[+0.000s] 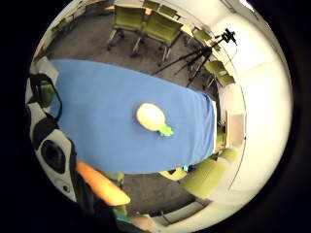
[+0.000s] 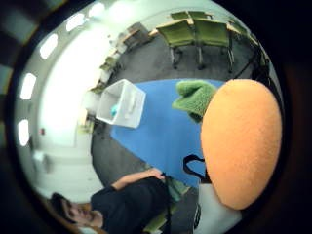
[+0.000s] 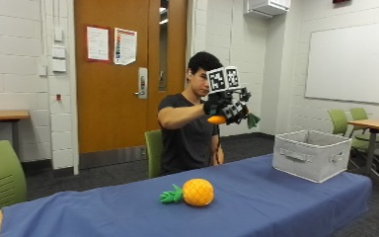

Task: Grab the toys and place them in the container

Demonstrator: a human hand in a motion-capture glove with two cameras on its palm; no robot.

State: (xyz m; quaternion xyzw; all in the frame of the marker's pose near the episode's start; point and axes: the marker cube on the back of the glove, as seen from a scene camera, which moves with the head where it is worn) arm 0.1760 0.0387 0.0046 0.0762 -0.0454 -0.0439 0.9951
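Black-gloved right hand [image 3: 225,106] raised at chest height above table, grip holding carrot toy [image 3: 217,119].

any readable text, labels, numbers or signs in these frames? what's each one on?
No text can be read.
Two paper notices on the wooden door: printed, too small and blurred to read.
Whiteboard on the wall: no writing can be seen.
Grey fabric container, pineapple toy, carrot toy held in the gloved right hand: no label can be seen.

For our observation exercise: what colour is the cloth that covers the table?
The tablecloth is plain blue, seen best in the outside view, under the plush pineapple toy.
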